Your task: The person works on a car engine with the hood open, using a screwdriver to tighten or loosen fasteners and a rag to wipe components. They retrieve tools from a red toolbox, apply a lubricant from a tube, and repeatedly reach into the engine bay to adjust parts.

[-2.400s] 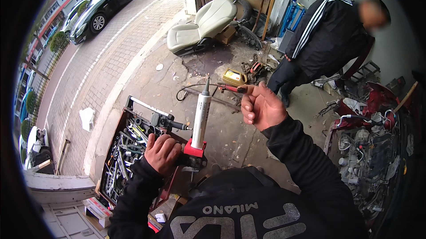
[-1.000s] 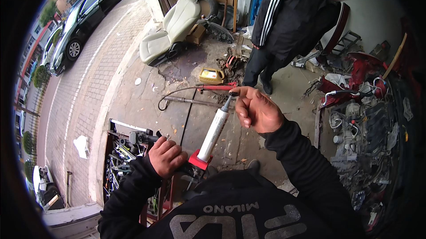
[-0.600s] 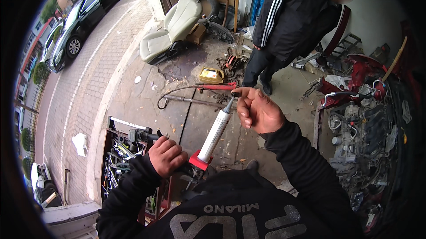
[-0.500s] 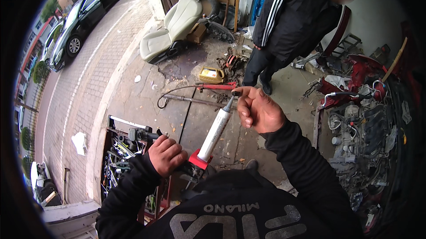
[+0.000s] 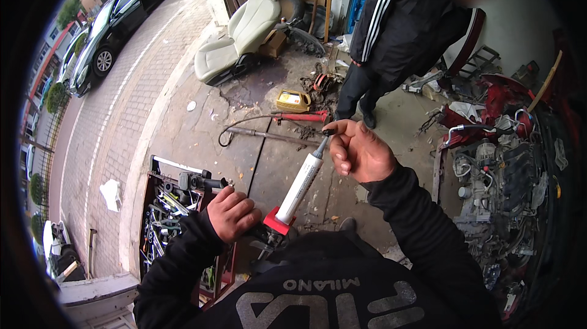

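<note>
My left hand (image 5: 232, 214) is wrapped round the handle of a caulking gun with a red front bracket (image 5: 279, 221). A white sealant cartridge (image 5: 298, 190) sits in it, tilted up and to the right, with a tapered grey nozzle (image 5: 320, 147). My right hand (image 5: 362, 150) is at the nozzle's tip, palm partly showing. One finger reaches out to the tip, the thumb stands apart and the other fingers are half curled. A dark blob of sealant (image 5: 329, 132) is on that fingertip, beside the nozzle end.
A tool drawer (image 5: 165, 216) full of wrenches is at my left. Ahead lie a red-handled bar (image 5: 302, 116), a yellow jug (image 5: 293, 101) and a cream car seat (image 5: 241, 36). A person (image 5: 403, 29) in a black jacket stands close by. An exposed engine (image 5: 501, 188) is on the right.
The caulking gun and my right hand have shifted slightly right in the picture. My left grip is unchanged, and the dark blob on my right fingertip shows a little more.
</note>
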Motion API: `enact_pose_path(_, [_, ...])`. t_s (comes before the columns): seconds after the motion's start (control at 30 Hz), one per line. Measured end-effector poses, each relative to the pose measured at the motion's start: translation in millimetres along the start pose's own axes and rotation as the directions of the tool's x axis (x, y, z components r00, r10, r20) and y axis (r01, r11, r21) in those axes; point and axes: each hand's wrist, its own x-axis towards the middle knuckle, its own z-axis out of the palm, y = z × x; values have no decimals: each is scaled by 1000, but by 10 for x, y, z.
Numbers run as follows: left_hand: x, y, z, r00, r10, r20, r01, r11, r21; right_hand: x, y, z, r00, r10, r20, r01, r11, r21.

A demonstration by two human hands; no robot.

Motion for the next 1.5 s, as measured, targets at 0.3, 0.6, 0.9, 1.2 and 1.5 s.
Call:
enact_pose_path(0.3, [-49,49,-15,1000,5,10,-5,1000,0,-84,-3,18,1000,-5,-23,3,993,-115])
enact_pose_path(0.6, [-170,107,6,999,-33,2,33,999,-32,-143,-24,-4,1000,16,-16,-20,967,-256])
enact_pose_path(0.9, [-1804,693,47,572,-814,105,817,576,15,-91,387,-23,987,123,-99,-136,982,-133])
enact_pose_path(1.2, [-3450,1138,182,-23,-999,-38,952,-33,305,152,1123,79,923,332,-194,-358,927,-114])
enact_pose_path(1.5, [-4387,742,141,-218,-973,-81,906,-232,355,322,1393,309,886,393,-246,-438,883,-169])
